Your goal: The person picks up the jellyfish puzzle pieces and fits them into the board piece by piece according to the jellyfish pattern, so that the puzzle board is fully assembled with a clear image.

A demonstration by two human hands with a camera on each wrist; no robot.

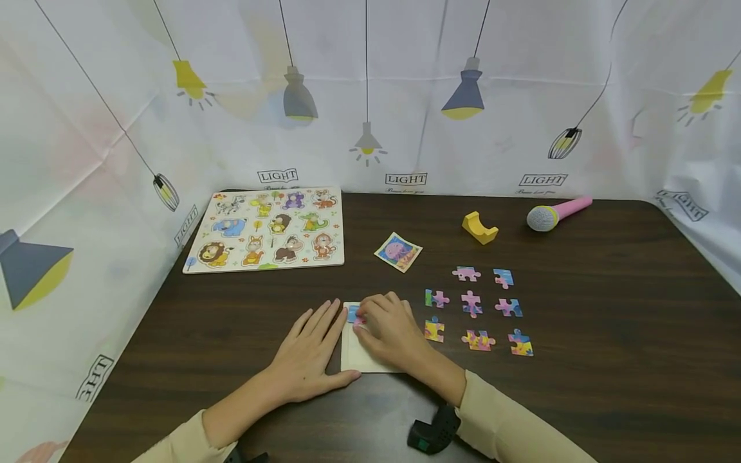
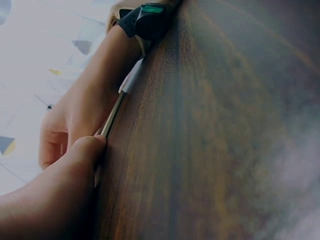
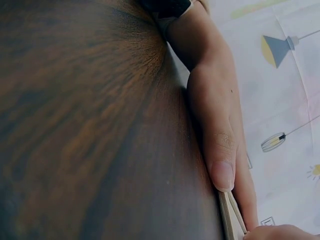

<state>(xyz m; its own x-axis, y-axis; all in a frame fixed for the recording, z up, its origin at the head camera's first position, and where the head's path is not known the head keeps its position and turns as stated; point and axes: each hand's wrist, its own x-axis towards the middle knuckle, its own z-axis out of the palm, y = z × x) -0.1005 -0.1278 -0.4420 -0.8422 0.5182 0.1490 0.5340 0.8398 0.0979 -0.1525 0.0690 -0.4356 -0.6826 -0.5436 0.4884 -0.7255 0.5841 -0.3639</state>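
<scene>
A small pale puzzle tray (image 1: pixel 365 357) lies on the table in front of me. My left hand (image 1: pixel 303 357) is spread flat beside its left side, fingers straight, with the thumb at the tray's near corner. My right hand (image 1: pixel 393 331) reaches over the tray and pinches a blue and pink jigsaw piece (image 1: pixel 352 314) at its far left corner; the fingers partly cover the piece. In the left wrist view, the left thumb (image 2: pixel 90 147) touches the tray's edge. The right wrist view shows the left thumb (image 3: pixel 222 172) against the end of the tray.
Several loose jigsaw pieces (image 1: pixel 471 303) lie in rough rows right of the tray. Beyond it are a small picture card (image 1: pixel 398 251), a yellow curved block (image 1: pixel 480 229) and a pink toy microphone (image 1: pixel 558 213). An animal puzzle board (image 1: pixel 266 239) occupies the back left.
</scene>
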